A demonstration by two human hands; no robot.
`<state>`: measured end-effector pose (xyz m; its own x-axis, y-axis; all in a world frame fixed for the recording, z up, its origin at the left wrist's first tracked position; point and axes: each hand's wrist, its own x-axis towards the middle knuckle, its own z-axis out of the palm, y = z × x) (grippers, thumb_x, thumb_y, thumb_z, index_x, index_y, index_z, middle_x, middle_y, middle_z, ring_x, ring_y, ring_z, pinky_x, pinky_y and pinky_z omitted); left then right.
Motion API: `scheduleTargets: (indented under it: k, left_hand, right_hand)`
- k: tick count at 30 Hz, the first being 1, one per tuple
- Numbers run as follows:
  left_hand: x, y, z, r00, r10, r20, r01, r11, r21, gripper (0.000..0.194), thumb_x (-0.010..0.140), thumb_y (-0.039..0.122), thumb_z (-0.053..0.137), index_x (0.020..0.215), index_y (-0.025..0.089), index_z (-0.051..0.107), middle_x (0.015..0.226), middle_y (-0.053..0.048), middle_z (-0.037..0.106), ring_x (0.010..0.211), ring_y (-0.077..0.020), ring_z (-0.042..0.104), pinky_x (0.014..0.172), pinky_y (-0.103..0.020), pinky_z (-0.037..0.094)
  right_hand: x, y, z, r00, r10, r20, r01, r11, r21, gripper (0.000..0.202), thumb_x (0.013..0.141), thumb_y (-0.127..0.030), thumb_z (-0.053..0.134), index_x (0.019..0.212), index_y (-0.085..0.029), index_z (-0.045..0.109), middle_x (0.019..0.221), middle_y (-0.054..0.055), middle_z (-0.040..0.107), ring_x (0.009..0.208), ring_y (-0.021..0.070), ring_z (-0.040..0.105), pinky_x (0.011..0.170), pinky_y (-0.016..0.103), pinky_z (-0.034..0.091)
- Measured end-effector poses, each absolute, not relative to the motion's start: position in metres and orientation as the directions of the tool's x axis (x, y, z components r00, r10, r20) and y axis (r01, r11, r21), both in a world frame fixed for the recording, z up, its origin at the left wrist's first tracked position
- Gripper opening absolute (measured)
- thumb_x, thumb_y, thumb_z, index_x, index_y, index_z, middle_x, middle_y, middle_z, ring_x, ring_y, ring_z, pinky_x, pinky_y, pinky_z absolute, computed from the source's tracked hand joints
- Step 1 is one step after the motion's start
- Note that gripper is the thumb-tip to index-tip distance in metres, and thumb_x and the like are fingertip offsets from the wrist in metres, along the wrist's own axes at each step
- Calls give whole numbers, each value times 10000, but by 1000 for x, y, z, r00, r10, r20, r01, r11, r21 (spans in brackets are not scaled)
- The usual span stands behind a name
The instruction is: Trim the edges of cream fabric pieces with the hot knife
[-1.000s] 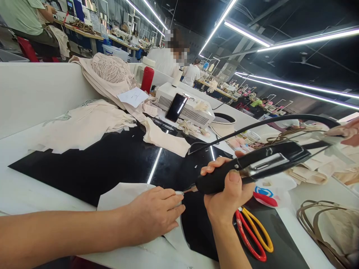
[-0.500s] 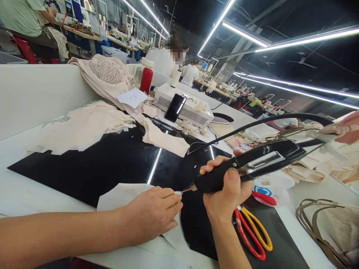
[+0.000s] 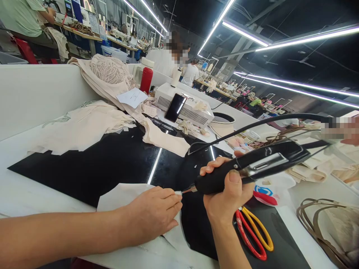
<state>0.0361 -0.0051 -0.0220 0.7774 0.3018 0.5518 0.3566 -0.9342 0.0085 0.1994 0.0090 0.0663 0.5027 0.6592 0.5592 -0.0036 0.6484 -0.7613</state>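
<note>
Tool tip beside the left fingertips — close, fine work in hand, seemingly calling for a steady tip.
Over the glossy black sheet point(image 3: 126, 160), the right hand point(image 3: 230, 198) wraps the black corded tool point(image 3: 213, 181); at its near edge the left hand point(image 3: 157, 213), fingers bent together, rests over pale material point(image 3: 120, 192) — pinch unclear. White table point(image 3: 53, 194) around it; strip-lit workroom beyond.

one phone point(image 3: 175, 108), one red bottle point(image 3: 146, 80), one black tool point(image 3: 217, 181)

nothing readable: faint marks on the white paper point(image 3: 132, 98), a blue emblem point(image 3: 263, 191) on whitish plastic point(image 3: 282, 182)
</note>
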Motion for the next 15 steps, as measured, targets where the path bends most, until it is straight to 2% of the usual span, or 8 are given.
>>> scheduleTargets:
  k: [15]
  left_hand:
    - [36, -4, -18, 770, 297, 565, 363, -932, -5, 310, 1052, 358, 608, 1183, 96, 709, 1214, -61, 768, 1078, -207, 674, 833, -335, 519]
  right_hand:
    - [199, 8, 65, 508, 654, 560, -17, 658, -753, 379, 827, -344, 769, 1145, -236, 595, 763, -47, 658, 578, 123, 601, 531, 277, 544]
